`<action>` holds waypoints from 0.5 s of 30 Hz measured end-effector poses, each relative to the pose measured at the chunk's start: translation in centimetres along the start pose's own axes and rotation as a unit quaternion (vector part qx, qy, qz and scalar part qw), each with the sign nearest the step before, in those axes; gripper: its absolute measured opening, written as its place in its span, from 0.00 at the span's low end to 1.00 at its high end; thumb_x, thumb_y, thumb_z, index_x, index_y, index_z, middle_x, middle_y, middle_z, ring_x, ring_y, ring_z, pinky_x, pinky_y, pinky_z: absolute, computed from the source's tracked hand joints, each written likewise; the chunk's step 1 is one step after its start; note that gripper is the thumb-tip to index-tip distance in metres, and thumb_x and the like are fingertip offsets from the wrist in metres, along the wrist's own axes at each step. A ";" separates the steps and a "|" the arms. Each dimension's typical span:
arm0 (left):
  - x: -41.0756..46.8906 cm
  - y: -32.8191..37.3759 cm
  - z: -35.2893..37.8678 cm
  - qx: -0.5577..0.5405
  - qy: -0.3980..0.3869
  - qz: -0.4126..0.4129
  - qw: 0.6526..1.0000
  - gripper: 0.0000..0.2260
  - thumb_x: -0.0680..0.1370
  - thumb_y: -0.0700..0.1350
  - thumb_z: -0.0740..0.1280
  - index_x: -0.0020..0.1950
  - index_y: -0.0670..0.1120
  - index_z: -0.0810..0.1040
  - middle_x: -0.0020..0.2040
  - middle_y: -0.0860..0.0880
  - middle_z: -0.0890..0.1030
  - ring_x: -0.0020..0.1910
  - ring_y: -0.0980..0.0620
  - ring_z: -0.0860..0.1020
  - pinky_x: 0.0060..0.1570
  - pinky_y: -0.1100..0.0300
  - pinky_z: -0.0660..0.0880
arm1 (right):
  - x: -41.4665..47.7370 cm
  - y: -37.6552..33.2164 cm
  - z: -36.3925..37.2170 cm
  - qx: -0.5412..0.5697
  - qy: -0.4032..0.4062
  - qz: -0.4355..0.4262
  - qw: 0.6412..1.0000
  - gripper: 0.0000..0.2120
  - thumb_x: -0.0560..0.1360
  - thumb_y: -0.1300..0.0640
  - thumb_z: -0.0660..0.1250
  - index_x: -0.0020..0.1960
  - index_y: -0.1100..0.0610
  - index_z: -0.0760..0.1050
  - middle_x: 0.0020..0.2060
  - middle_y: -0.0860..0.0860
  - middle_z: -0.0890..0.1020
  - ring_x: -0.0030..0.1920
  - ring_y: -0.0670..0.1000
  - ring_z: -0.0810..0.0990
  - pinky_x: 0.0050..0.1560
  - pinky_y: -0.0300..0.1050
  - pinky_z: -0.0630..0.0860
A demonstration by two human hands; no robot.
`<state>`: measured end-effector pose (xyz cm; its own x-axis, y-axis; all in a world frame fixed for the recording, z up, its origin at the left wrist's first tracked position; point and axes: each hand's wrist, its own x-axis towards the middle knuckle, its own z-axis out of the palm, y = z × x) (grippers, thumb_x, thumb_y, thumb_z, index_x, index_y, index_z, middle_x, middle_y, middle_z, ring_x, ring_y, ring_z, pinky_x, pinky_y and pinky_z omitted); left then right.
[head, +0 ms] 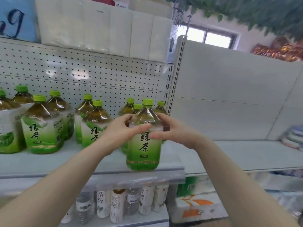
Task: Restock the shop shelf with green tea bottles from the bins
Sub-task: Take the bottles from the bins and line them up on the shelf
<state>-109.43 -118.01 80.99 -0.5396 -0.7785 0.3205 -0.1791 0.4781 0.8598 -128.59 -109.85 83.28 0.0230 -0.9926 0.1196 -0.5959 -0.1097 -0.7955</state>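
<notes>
Left hand (120, 131) and right hand (174, 131) grip shoulder of upright tea bottle (144, 150) at shelf (49, 163) front edge; other bottles (41, 128) stand behind, leftward.

A large clear plastic bottle of green tea (144, 145), with a light green screw cap and a white-to-green label bearing dark characters, stands upright at the front edge of the white metal shelf (49, 161), just below the frame's centre. The left hand (121, 130) and right hand (172, 130) grip its shoulder from either side. Three matching bottles (130, 108) stand close behind it. A pair (94, 126) and a further group (41, 126) stand upright to the left, set back from the edge.
</notes>
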 end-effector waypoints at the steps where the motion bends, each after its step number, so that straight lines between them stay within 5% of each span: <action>1: 0.2 0.0 0.1 0.012 -0.013 0.000 1.000 0.31 0.61 0.70 0.70 0.61 0.60 0.70 0.53 0.66 0.74 0.54 0.59 0.75 0.52 0.58 0.73 | -0.1 0.4 0.0 0.007 0.015 0.001 1.000 0.32 0.70 0.50 0.78 0.70 0.48 0.70 0.59 0.47 0.82 0.57 0.48 0.82 0.58 0.50 0.80; 4: 1.2 0.3 -0.4 0.051 -0.075 0.019 0.996 0.28 0.67 0.67 0.69 0.64 0.59 0.71 0.53 0.66 0.74 0.56 0.61 0.75 0.52 0.65 0.71 | -0.2 1.4 -0.4 -0.002 0.050 0.007 0.999 0.35 0.67 0.47 0.78 0.71 0.49 0.69 0.59 0.46 0.82 0.57 0.47 0.82 0.57 0.53 0.81; 6: 2.7 0.2 -1.3 0.124 -0.059 0.062 0.989 0.31 0.70 0.68 0.66 0.70 0.56 0.71 0.63 0.61 0.74 0.61 0.58 0.74 0.57 0.63 0.71 | 0.0 2.3 -1.2 -0.008 0.067 0.018 0.998 0.29 0.69 0.50 0.78 0.67 0.46 0.70 0.57 0.48 0.82 0.54 0.48 0.83 0.56 0.55 0.81; 11: 6.0 -2.3 -2.1 0.405 0.002 0.151 0.902 0.29 0.77 0.60 0.65 0.76 0.56 0.64 0.76 0.50 0.62 0.71 0.47 0.67 0.69 0.50 0.67 | 0.5 4.7 -3.2 -0.004 0.132 0.056 0.990 0.32 0.69 0.54 0.78 0.69 0.46 0.67 0.56 0.51 0.80 0.53 0.51 0.84 0.57 0.56 0.81; 15: 6.8 -4.8 -0.9 0.479 0.002 0.149 0.865 0.35 0.75 0.55 0.70 0.78 0.60 0.55 0.79 0.47 0.55 0.75 0.43 0.61 0.70 0.46 0.67 | 1.2 6.3 -3.1 -0.011 0.143 0.071 0.987 0.35 0.72 0.58 0.76 0.72 0.45 0.62 0.56 0.51 0.77 0.52 0.51 0.83 0.54 0.48 0.81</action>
<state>-111.50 -125.97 79.38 -0.6766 -0.5630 0.4746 -0.6331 0.7739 0.0156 -134.82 -111.56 80.26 -0.2882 -0.9416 0.1739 -0.5949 0.0337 -0.8031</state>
